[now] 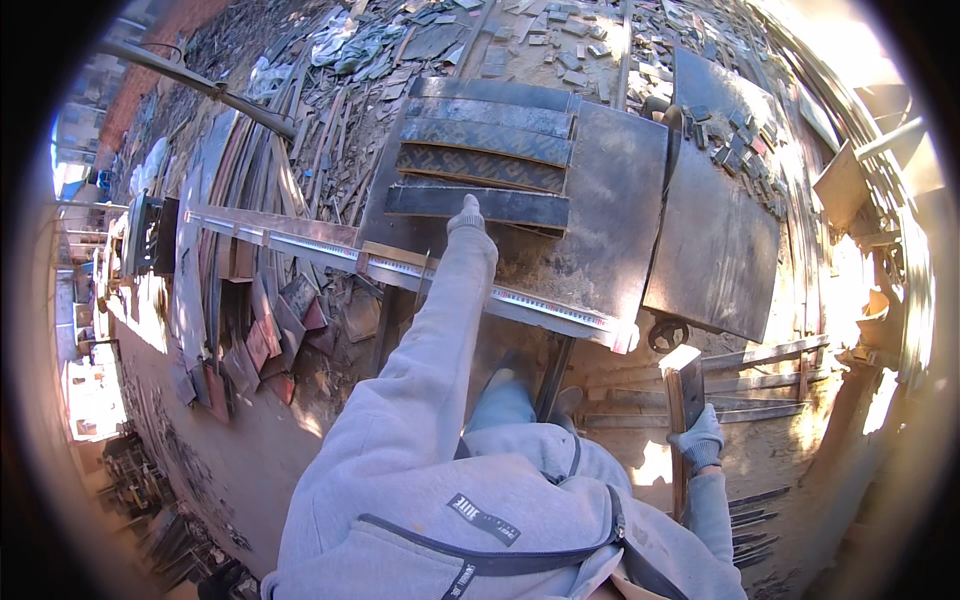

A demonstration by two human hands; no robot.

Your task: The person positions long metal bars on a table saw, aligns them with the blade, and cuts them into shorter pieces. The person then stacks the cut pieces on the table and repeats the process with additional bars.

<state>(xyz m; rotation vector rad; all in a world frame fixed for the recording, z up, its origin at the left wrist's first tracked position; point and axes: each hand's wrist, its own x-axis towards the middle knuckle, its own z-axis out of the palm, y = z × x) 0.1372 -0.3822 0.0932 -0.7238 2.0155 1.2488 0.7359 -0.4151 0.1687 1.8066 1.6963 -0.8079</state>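
Observation:
My gloved left hand point(467, 218) reaches forward over the metal table point(610, 200). It is closed at the near edge of a dark-faced plywood strip point(425, 202), with a digit on top; the other fingers are mostly hidden. Behind that strip, several similar plywood strips point(490, 118) lie side by side, some overlapping. Down at my right side, my gloved right hand point(700, 440) is wrapped round a plywood piece point(685, 385). That piece is held upright, pale edge showing, its lower end partly hidden by my sleeve.
A measuring scale point(540, 305) runs along the table's near edge and past its left end. A second metal sheet point(715, 245) stands to the right, carrying small offcuts point(740, 150). Long boards point(215, 190) are stacked at left. A metal pole point(200, 85) slants in. Scraps cover the far ground.

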